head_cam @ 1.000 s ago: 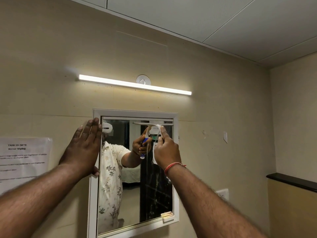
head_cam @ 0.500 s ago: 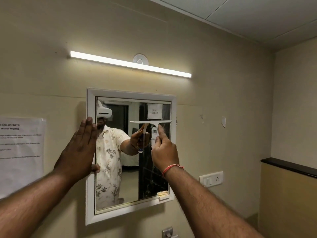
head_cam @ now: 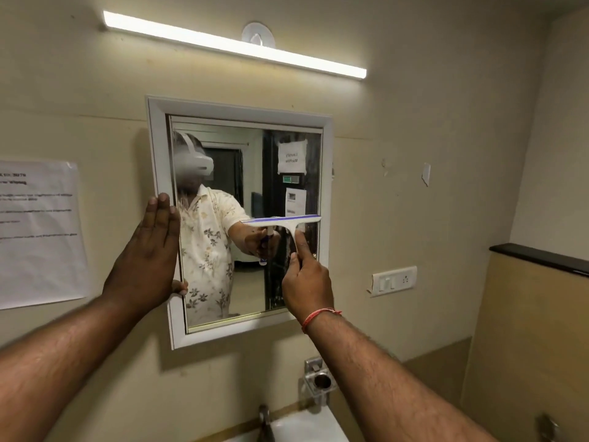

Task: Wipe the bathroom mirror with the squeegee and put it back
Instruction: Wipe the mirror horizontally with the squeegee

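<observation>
Grip: right hand [head_cam: 307, 283] closed round squeegee [head_cam: 288, 222] handle, index finger laid straight up the stem twd the blade; thumb and remaining fingers wrapped, handle itself mostly hidden by the hand.
Tool vs grip: blade sits directly above the hand, stem rising from the fist to blade centre; T-shape, head up.
Blade axis: long axis runs horiz., left-right across the glass, slight tilt (right end a touch higher); right tip near the inner right edge of mirror frame [head_cam: 157, 148].
Blade position: pressed on mirror [head_cam: 248, 173], right half of glass, roughly mid-height; contact looks full-length but can't confirm at the left tip.
Glass above blade: right strip shows faint streaks/haze; judged partly wiped, not confirmed.
Glass below blade: approx. lower half of this strip not yet covered, by my judgement.
Support hand: left hand [head_cam: 149, 260] flat, fingers together and extended, palm on left frame rail, thumb hooked onto the glass edge; holding nothing, bracing only.
Nearer hand: right is the working hand; left is well apart from the tool.
Critical relation: pull direction is straight down, perpendicular to blade axis, hand below leading.
Left half of glass: appears untouched by this pass; judged to need separate strokes.
Return spot: not identifiable; metal holder [head_cam: 318, 379] below mirror and basin [head_cam: 306, 425] are in view, neither confirmed as tool's home.
Risk: right tip may catch frame edge if blade drifts.
</observation>
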The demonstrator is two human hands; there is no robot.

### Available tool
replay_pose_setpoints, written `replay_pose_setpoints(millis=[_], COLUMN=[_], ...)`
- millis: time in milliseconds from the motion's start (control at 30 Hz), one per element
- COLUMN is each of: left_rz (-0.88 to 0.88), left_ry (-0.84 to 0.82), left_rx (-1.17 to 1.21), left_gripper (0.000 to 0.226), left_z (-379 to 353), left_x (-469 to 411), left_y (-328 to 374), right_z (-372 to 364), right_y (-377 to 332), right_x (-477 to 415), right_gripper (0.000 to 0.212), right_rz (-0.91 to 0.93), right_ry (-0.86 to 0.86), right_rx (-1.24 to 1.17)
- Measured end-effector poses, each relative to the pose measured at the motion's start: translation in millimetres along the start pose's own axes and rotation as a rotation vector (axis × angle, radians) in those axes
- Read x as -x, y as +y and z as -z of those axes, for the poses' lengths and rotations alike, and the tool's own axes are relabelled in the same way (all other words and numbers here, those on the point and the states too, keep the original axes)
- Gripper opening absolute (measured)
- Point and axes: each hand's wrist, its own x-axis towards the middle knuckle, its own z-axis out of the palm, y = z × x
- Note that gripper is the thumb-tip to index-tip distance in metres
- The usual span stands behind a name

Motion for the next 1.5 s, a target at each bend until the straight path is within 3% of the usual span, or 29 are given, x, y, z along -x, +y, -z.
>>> replay_pose_setpoints(millis=[367,600,833,1133,1367,1500], left_rz=[-0.016,0.01,-0.035,-0.04,-0.098,-0.131], left_ry=[-0.11,-0.143,-0.191,-0.26,-0.322,-0.324], left_rx=[0.008,0.035,0.003,0.01,-0.161,-0.141], left_gripper=[0.186,0.179,0.176,0.177,0.172,0.173], left_z=[-33.8,-53.3,-73.2,-83.1,-69.8,-65.6], left_x=[49.1,72.4,94.8,116.1,119.8,125.3], left_y=[6.6,16.6,21.4,30.7,20.2,11.4], right_z=[-24.5,-46.0,-53.4,-45.6,-38.3,-34.6], right_y=[53.3,87.2,112.4,100.4,86.4,77.5], right_x=[51.8,85.2,119.4,110.1,103.1,99.8], right_gripper=[0.062,0.074,0.067,0.064,0.059,0.057], right_rz=[-0.065,-0.13,-0.183,-0.208,-0.25,-0.273], right_ry=[-0.05,-0.082,-0.152,-0.184,-0.216,-0.227], right_rx=[0.082,0.089,0.197,0.255,0.225,0.231])
